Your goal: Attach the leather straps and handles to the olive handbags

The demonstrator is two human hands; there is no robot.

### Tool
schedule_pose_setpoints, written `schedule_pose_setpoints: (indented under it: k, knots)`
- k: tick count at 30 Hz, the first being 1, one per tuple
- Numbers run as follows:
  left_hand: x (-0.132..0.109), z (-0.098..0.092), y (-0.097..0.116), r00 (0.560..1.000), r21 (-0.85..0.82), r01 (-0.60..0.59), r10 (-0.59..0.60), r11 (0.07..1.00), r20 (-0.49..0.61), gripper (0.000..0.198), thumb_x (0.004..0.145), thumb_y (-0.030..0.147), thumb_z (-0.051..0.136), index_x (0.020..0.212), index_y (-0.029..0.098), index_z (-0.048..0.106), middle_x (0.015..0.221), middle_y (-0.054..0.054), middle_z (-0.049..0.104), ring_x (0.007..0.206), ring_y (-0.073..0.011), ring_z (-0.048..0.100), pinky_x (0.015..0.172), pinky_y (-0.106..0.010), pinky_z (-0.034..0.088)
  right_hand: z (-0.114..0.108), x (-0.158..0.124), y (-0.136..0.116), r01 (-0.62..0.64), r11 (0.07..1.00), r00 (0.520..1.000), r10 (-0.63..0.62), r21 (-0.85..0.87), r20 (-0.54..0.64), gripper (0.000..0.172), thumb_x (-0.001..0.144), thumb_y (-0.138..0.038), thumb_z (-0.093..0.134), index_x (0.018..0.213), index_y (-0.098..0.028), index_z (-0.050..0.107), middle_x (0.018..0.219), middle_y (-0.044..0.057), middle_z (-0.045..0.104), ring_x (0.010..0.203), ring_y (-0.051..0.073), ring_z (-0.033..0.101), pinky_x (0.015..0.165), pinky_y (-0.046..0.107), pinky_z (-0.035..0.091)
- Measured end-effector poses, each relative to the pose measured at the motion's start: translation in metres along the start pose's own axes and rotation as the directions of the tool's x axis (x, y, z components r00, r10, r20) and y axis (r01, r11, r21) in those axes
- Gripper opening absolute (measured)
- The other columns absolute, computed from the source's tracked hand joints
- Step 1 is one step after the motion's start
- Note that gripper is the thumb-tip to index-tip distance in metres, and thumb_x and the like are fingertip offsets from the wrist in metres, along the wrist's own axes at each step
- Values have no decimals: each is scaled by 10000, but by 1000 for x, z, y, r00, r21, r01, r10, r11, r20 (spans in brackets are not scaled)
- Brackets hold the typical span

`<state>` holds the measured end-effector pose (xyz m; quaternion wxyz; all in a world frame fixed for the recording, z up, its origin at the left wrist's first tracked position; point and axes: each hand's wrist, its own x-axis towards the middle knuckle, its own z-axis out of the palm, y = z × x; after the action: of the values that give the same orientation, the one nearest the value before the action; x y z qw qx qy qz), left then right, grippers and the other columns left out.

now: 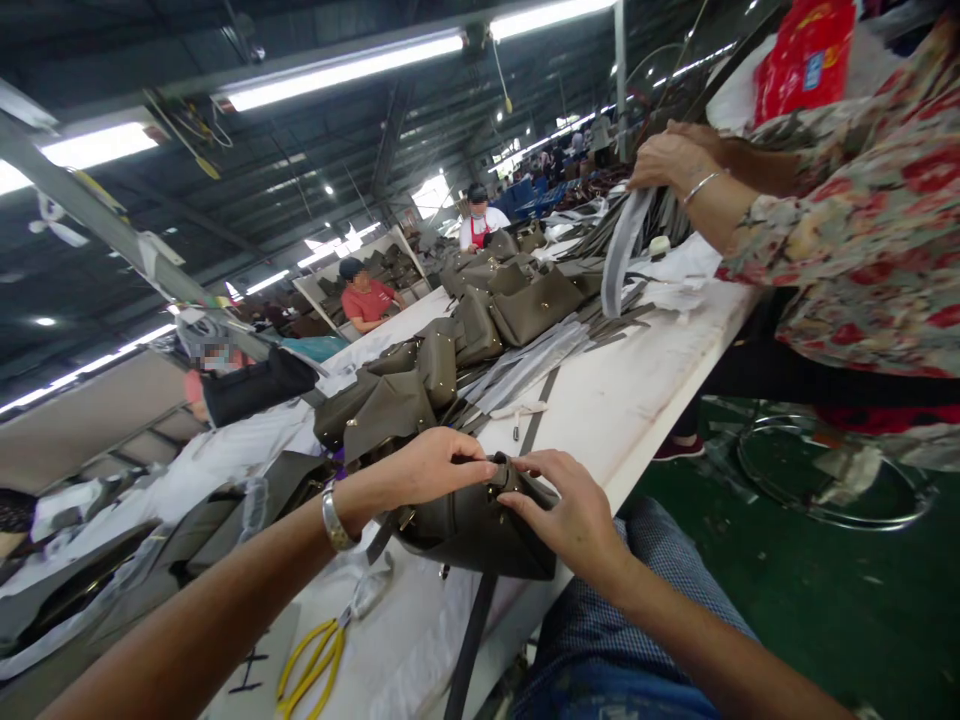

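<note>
An olive-grey leather handbag (472, 530) lies on the white table (630, 400) right in front of me. My left hand (435, 465), a metal bracelet on its wrist, is closed on the bag's top edge. My right hand (566, 515) presses its curled fingers on the bag's upper right side, gripping the top flap. A dark strap (469, 650) hangs from the bag toward me over the table edge.
Yellow-handled scissors (311, 660) lie near my left forearm. Several more olive bags (420, 375) and grey straps (525, 365) fill the table beyond. A person in a floral top (862, 210) at the right handles straps. Other workers sit further back. Green floor lies to the right.
</note>
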<state>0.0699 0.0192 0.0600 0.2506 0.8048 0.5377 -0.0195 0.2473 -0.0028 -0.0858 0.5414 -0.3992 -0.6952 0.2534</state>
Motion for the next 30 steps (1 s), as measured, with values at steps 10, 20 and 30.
schedule_pose_setpoints:
  k: [10,20,30]
  knots:
    - [14,-6,29,998,353,-62,67,933,-3,326,820,359,550,568,157,597,524,35,423,532,-107,351,510,-268,198,5,0,-7,22,997,1000,-21,-69,9,137,833,-307,711,873,-223,611,846,22,642,849,220,583,771,353,418]
    - [24,2,23,996,293,-31,4,956,93,278,823,310,507,623,153,621,537,36,446,554,-108,401,525,-250,234,7,1,-3,16,999,999,-14,-42,35,178,831,-304,732,945,-227,618,907,15,664,886,215,590,816,346,413]
    - [17,10,24,1000,463,3,0,886,-6,388,919,412,479,638,175,601,636,-17,613,609,-153,527,550,-269,259,16,1,3,3,999,999,-2,-39,38,187,842,-352,726,938,-224,629,863,11,647,847,203,582,784,336,412]
